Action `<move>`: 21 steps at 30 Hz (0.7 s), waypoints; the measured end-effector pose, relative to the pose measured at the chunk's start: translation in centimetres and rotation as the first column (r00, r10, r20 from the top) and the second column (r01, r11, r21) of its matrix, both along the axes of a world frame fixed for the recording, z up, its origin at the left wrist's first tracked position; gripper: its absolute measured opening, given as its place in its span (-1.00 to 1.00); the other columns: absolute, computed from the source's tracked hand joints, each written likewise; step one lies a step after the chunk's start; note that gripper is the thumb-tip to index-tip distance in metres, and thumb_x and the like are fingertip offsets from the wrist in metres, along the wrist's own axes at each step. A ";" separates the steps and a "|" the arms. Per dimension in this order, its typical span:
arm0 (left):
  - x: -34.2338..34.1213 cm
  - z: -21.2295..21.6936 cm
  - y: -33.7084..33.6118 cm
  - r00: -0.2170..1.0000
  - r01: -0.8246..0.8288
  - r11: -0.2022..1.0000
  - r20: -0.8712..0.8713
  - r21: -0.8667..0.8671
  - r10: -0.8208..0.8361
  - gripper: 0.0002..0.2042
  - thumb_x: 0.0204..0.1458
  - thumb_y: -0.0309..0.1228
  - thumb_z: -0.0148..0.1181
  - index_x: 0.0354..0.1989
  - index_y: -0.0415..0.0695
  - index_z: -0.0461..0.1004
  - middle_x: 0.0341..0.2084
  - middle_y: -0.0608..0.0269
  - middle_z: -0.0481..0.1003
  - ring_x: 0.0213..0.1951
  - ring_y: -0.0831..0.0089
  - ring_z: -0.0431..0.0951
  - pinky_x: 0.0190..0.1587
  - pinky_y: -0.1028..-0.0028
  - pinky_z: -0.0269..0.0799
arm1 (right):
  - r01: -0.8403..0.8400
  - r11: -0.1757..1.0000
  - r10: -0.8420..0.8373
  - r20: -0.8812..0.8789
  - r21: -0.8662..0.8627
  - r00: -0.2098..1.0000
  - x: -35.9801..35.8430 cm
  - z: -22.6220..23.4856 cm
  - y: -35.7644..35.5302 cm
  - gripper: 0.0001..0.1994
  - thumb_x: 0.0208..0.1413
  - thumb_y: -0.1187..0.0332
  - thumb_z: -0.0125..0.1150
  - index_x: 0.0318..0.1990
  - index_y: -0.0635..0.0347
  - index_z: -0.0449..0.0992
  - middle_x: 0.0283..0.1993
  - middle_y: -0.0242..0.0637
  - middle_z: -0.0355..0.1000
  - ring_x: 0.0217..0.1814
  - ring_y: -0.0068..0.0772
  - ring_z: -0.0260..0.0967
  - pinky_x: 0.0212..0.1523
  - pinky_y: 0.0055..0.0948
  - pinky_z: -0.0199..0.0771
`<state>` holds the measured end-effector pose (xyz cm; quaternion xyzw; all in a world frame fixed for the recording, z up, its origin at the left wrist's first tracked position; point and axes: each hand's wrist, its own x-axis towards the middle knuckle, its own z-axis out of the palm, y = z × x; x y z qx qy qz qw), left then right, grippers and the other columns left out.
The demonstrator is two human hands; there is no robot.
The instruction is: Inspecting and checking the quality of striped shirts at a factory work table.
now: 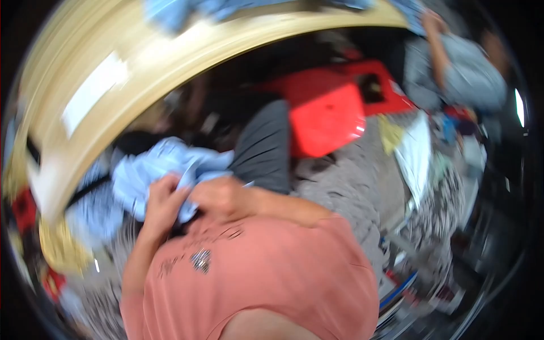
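A crumpled piece of light blue cloth [150, 173] lies bunched over my lap, just in front of my pink shirt. My left hand [165, 199] pinches its near edge, with the fingers curled in. Beside it, my right hand [222, 198] is closed in a fist against the same cloth. The two hands are close together, and motion blur smears their fingertips. One leg in dark grey trousers [263, 147] reaches forward past the cloth.
A pale wooden table [187, 54] curves across the far left, with a white sheet [93, 93] and more blue cloth [221, 7] on it. Ahead stands a red plastic stool [326, 113]. Another person in grey [470, 71] is at the far right. Yellow cloth [65, 246] hangs at the left.
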<state>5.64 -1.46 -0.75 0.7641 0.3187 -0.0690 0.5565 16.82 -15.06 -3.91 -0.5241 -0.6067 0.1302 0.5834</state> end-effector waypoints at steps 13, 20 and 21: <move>0.4 -1.8 0.4 0.985 -0.048 0.832 0.111 -0.553 0.131 -0.94 -0.09 -0.52 0.06 -0.50 -0.25 0.41 -0.56 0.38 0.44 -0.51 0.69 0.35 -0.41 0.66 0.26 | 0.133 0.988 -0.143 0.131 0.083 0.981 0.2 -1.1 0.0 -0.88 -0.26 0.48 0.09 -0.56 0.27 0.26 -0.55 -0.25 0.20 -0.54 -0.24 0.26 -0.61 -0.35 0.25; 0.2 -1.4 0.6 0.990 -0.022 0.823 0.105 -0.567 0.098 -0.91 -0.04 -0.48 0.11 -0.49 -0.24 0.41 -0.55 0.40 0.44 -0.48 0.70 0.34 -0.38 0.66 0.24 | 0.137 0.988 -0.144 0.108 0.066 0.984 0.0 -0.7 -0.1 -0.91 -0.23 0.50 0.09 -0.54 0.28 0.31 -0.50 -0.23 0.23 -0.53 -0.20 0.29 -0.59 -0.34 0.27; 0.2 -1.4 0.5 0.989 -0.021 0.824 0.106 -0.567 0.098 -0.91 -0.04 -0.48 0.11 -0.49 -0.24 0.41 -0.55 0.40 0.44 -0.48 0.70 0.34 -0.38 0.66 0.24 | 0.123 0.992 -0.127 0.120 0.041 0.985 -0.1 -0.6 -0.1 -0.91 -0.23 0.50 0.09 -0.54 0.28 0.31 -0.50 -0.23 0.23 -0.53 -0.20 0.29 -0.59 -0.34 0.27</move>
